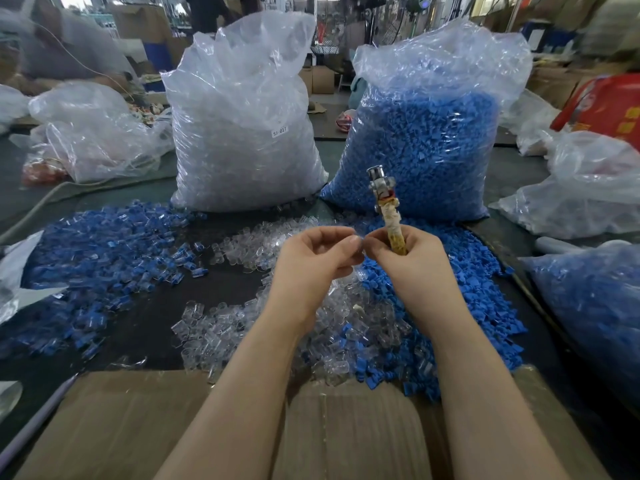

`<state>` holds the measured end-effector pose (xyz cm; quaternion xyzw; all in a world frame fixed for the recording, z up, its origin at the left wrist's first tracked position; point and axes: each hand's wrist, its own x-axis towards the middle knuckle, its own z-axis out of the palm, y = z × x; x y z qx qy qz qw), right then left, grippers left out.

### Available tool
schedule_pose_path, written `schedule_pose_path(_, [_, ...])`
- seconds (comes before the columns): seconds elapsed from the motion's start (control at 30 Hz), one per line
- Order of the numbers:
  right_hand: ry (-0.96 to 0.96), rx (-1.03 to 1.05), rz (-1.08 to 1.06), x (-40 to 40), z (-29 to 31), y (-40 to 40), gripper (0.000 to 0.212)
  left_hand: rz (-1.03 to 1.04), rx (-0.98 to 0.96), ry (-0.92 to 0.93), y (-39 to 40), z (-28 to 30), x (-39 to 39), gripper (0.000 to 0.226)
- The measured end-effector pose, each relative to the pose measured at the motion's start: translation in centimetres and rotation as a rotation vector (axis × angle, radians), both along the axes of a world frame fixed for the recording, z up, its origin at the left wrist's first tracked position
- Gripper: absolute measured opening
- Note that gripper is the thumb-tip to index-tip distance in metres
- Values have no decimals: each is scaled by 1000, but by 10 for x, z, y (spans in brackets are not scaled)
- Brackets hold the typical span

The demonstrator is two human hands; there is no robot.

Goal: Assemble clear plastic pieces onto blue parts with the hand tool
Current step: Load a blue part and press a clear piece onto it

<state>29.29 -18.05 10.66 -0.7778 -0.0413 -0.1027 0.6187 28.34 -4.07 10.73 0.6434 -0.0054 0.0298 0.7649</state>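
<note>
Two hands meeting mid-bench | right hand (412, 258) is gripping hand tool (389, 206) upright, head kept free | left hand (313, 258) fingers are pinching together, seemingly on a clear piece, too small to confirm | clear pieces (242, 247) and blue parts (460, 271) are lying heaped within reach.

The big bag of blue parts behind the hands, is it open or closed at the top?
Open. The bag of blue parts stands upright with its clear plastic mouth loose and untied above the blue fill, showing no knot or seal.

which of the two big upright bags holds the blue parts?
The right-hand bag, behind the hand tool; it's packed with blue parts. The left bag holds only clear pieces.
</note>
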Motion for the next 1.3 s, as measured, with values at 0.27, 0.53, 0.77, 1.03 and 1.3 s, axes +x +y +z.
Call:
schedule_pose_path(0.27, [31, 32, -48, 0, 2, 1, 12, 108, 228, -176, -3, 1, 0, 19])
schedule_pose_path(0.53, [27, -58, -53, -4, 7, 7, 13, 376, 500, -380, -10, -6, -3, 12])
schedule_pose_path(0.77, [66, -170, -83, 1, 2, -1, 13, 448, 625, -319, 5, -8, 4, 5])
schedule_pose_path(1.03, [220, -643, -255, 9, -9, -39, 21, 867, 927, 143, 112, -19, 5, 15])
schedule_pose_path(1.3, [241, -754, -288, 12, -14, -41, 24, 862, 924, 306, 130, -28, 2, 26])
